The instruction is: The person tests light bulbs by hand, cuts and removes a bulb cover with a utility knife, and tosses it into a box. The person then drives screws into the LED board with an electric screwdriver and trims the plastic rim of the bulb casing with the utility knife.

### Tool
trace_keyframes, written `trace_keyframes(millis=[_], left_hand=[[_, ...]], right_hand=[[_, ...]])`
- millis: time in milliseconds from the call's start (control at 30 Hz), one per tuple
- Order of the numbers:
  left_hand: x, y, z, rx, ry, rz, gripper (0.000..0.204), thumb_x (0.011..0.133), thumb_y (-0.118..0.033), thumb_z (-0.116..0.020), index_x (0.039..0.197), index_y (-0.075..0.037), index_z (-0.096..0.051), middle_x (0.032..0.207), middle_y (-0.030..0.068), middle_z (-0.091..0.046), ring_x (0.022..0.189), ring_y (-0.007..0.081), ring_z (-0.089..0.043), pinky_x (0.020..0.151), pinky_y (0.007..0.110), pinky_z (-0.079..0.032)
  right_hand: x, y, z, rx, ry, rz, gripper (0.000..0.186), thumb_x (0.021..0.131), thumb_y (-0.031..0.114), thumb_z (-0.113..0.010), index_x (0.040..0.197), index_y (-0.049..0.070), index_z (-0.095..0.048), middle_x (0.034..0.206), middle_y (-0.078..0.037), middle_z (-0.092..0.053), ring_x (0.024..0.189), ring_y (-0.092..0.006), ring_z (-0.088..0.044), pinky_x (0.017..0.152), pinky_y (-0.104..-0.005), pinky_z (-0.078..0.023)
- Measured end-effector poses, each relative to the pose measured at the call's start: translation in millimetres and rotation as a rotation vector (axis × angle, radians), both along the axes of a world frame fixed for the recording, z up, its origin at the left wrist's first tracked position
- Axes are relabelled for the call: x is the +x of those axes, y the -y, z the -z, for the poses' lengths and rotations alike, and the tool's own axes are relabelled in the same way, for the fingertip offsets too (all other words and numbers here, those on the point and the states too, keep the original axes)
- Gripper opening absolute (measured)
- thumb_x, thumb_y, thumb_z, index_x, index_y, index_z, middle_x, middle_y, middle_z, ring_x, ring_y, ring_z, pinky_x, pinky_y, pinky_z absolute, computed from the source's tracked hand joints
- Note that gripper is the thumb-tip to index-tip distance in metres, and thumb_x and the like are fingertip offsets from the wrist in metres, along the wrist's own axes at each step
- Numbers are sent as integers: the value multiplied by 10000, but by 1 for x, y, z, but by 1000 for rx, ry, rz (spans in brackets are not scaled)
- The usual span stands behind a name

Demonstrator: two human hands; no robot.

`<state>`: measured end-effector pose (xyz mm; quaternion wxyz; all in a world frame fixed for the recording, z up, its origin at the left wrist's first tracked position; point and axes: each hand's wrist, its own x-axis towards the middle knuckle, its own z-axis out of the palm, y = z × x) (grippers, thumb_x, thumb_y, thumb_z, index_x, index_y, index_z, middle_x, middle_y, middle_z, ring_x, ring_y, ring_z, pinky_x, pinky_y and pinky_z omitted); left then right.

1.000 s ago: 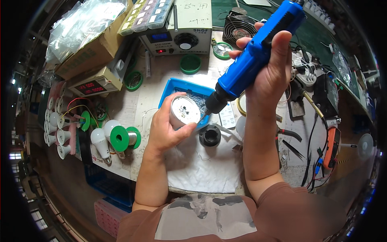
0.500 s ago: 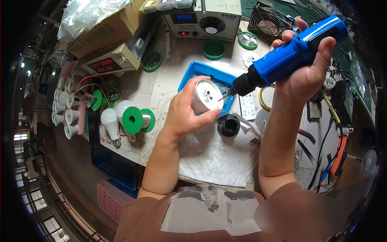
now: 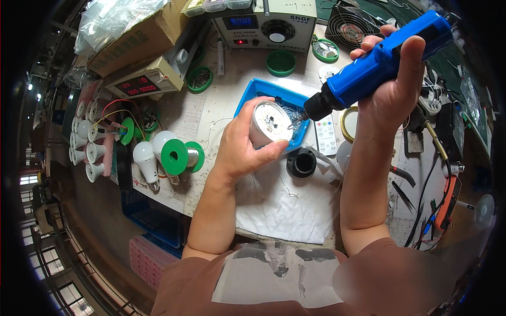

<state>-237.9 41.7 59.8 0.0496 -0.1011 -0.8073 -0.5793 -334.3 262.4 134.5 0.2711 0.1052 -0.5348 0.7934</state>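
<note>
My left hand (image 3: 240, 145) grips a white lamp body (image 3: 272, 122) by its sides, its round circuit board facing up. In my right hand (image 3: 395, 87) is a blue electric screwdriver (image 3: 369, 68) with a black chuck. Its thin bit points down-left at the right edge of the board; whether the tip touches cannot be made out. Behind the lamp body lies a blue tray (image 3: 258, 87) of small screws, partly hidden by it. A black ring-shaped holder (image 3: 302, 163) stands on the white cloth (image 3: 279, 216) just below the lamp body.
Left are LED bulbs (image 3: 145, 160), a green solder spool (image 3: 175, 157) and a meter (image 3: 138, 84). A power supply (image 3: 263, 29) and green dishes (image 3: 280, 63) stand behind. Right lie a remote control (image 3: 325, 136), pliers (image 3: 403, 175), tweezers (image 3: 402, 196) and a soldering iron (image 3: 435, 142).
The electric screwdriver and my right hand have shifted slightly left and up. My left hand still holds the lamp body, whose board is tilted a little differently. The meter's display has changed.
</note>
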Motion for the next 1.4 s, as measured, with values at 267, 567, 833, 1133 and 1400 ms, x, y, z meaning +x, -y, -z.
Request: trace_keyframes(millis=[267,567,833,1133,1400], left_hand=[[0,0,0,-14,-3,-9,780,691,-397,-805,1341,-66,-529,1123,180,-678,1027,314,-687,912,370,-521],[0,-1,1,6,12,-19,775,686,-397,-807,1333,-72,-535,1121,177,-676,1023,325,-682,906,378,-520],[1,-3,2,-46,13,-70,763,664,-373,-826,1310,-74,-551,1133,164,-675,1025,317,-681,908,374,-519],[-1,6,-8,-193,-61,-39,726,668,-353,-829,1277,-50,-575,1290,168,-605,1155,321,-620,985,383,-484],[-2,-5,-8,-195,-110,183,718,658,-364,-831,1264,-52,-606,1379,121,-576,1245,317,-585,1035,393,-471]], right_hand=[[0,1,0,6,3,14,717,923,610,-642,1130,-70,-551,781,-149,-652,682,-231,-646,675,-318,-546],[-2,3,2,-23,-13,0,679,933,572,-651,1126,-70,-550,782,-156,-649,674,-231,-638,670,-328,-541],[1,7,-2,9,10,-10,468,955,374,-654,1105,-60,-564,786,-164,-647,660,-236,-634,662,-334,-539],[-3,-1,4,-34,-41,56,575,942,487,-676,1129,-39,-536,791,-167,-649,675,-240,-650,665,-331,-557],[-10,4,11,6,-143,108,594,944,522,-664,1123,-29,-530,791,-159,-648,682,-241,-652,657,-350,-566]])
